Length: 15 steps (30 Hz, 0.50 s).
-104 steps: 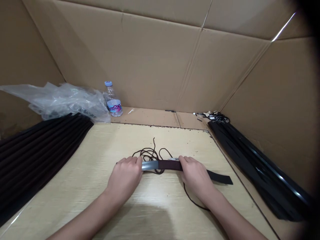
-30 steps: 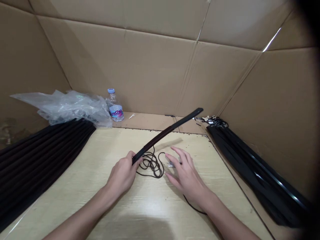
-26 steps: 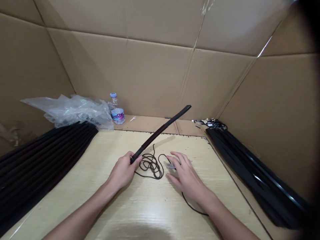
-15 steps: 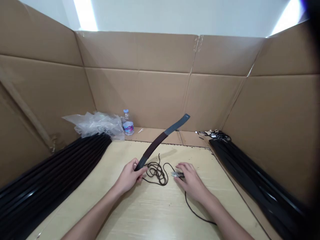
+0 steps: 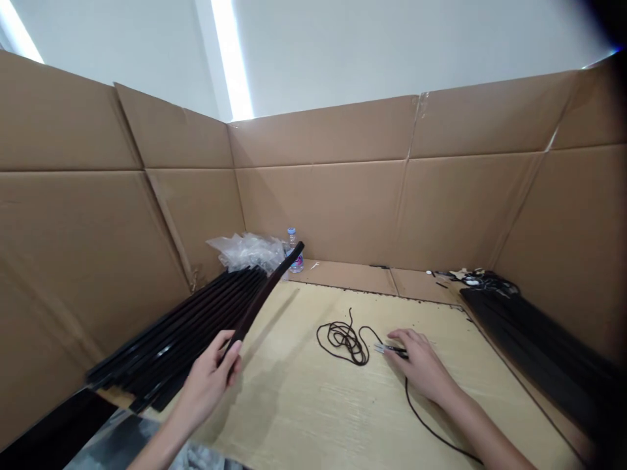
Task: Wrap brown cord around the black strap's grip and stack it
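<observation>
My left hand point(image 5: 210, 378) is closed round the near end of a long dark strip point(image 5: 264, 294). The strip rises away from me, its far tip next to the pile of black strips point(image 5: 181, 333) on the left. My right hand point(image 5: 421, 365) lies palm down on the pale wooden table point(image 5: 313, 405), fingers resting on a small metal tool point(image 5: 392, 350). A tangle of black cord point(image 5: 345, 336) lies just left of that hand, and one strand runs back under my right forearm.
Cardboard walls point(image 5: 343, 196) enclose the table on three sides. A crumpled clear plastic bag point(image 5: 247, 251) and a water bottle point(image 5: 294, 248) sit at the back left. A second heap of black strips point(image 5: 533, 339) lies along the right wall, small parts point(image 5: 470, 277) behind it.
My left hand swung the strip from the table's middle over to the left pile. My right hand settled on the metal tool. My head turned left and up.
</observation>
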{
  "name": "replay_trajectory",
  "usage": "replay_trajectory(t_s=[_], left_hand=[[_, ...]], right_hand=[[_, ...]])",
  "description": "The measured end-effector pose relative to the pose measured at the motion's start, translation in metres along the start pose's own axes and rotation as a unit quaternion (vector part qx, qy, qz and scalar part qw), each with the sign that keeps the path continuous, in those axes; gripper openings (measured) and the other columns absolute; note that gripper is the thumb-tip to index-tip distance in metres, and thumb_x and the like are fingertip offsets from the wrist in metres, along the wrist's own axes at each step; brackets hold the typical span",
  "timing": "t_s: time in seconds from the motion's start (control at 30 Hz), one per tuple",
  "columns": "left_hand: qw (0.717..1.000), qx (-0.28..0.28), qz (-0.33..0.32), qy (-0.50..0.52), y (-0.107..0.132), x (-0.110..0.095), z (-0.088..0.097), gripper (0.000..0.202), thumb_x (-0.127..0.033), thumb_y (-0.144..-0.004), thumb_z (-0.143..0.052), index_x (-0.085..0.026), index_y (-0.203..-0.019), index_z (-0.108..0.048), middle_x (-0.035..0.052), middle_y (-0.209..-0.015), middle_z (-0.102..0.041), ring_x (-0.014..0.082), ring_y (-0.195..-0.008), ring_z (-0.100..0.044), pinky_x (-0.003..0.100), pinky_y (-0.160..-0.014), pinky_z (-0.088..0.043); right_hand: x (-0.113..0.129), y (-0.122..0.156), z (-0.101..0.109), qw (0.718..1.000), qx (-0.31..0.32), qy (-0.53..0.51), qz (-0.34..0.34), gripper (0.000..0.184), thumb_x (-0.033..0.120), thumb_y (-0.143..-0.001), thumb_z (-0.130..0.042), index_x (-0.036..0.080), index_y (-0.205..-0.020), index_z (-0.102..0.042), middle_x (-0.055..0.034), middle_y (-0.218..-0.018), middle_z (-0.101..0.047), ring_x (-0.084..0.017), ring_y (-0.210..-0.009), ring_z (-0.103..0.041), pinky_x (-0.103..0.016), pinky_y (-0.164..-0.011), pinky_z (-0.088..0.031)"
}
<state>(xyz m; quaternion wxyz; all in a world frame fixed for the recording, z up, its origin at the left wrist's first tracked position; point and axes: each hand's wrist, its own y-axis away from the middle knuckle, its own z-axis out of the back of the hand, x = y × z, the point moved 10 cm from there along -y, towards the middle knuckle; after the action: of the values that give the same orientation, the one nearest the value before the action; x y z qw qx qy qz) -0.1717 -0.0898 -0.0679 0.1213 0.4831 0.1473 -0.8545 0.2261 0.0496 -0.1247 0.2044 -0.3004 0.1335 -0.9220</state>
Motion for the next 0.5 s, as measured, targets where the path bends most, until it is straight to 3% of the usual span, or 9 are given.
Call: replay_trajectory(t_s=[0.13,0.27,0.37,0.5], left_hand=[[0.975,-0.093,-0.015,-0.202,0.001,0.005,0.079,0.047,-0.058,-0.084,-0.044,-0.021,-0.111,-0.052,-0.0016,-0.060,-0.061,0.0184,-0.053,-0.058,0.025,-0.052,-0.043],[0.926,-0.132,0.003,-0.354,-0.002,0.001,0.138,0.045,-0.053,-0.087,-0.038,-0.021,-0.115,-0.055,0.0062,-0.070,-0.070,0.0260,-0.070,-0.068,0.029,-0.064,-0.047],[0.895,-0.123,0.013,-0.429,-0.011,-0.001,0.164,0.046,-0.049,-0.089,-0.033,-0.021,-0.115,-0.057,0.0111,-0.080,-0.073,0.0303,-0.078,-0.069,0.032,-0.067,-0.048],[0.882,-0.096,-0.010,-0.462,-0.029,0.002,0.177,0.044,-0.048,-0.086,-0.035,-0.021,-0.112,-0.059,0.0122,-0.091,-0.073,0.0322,-0.086,-0.069,0.033,-0.070,-0.049]], right_hand=[[-0.003,0.000,-0.002,1.000,-0.003,0.002,0.005,0.025,0.035,-0.083,-0.054,0.018,-0.099,-0.065,-0.0115,-0.104,-0.067,-0.028,-0.100,-0.059,-0.038,-0.088,-0.045],[-0.007,0.000,-0.008,1.000,0.006,0.002,0.002,0.027,0.036,-0.082,-0.054,0.018,-0.099,-0.065,-0.0117,-0.104,-0.067,-0.028,-0.100,-0.060,-0.039,-0.089,-0.044],[-0.010,-0.001,-0.011,1.000,0.013,0.000,-0.001,0.028,0.036,-0.082,-0.053,0.017,-0.100,-0.064,-0.0125,-0.105,-0.067,-0.029,-0.100,-0.059,-0.040,-0.089,-0.044],[-0.011,-0.001,-0.012,1.000,0.023,-0.003,-0.004,0.030,0.037,-0.082,-0.053,0.016,-0.101,-0.064,-0.0140,-0.105,-0.066,-0.030,-0.101,-0.059,-0.041,-0.091,-0.043]])
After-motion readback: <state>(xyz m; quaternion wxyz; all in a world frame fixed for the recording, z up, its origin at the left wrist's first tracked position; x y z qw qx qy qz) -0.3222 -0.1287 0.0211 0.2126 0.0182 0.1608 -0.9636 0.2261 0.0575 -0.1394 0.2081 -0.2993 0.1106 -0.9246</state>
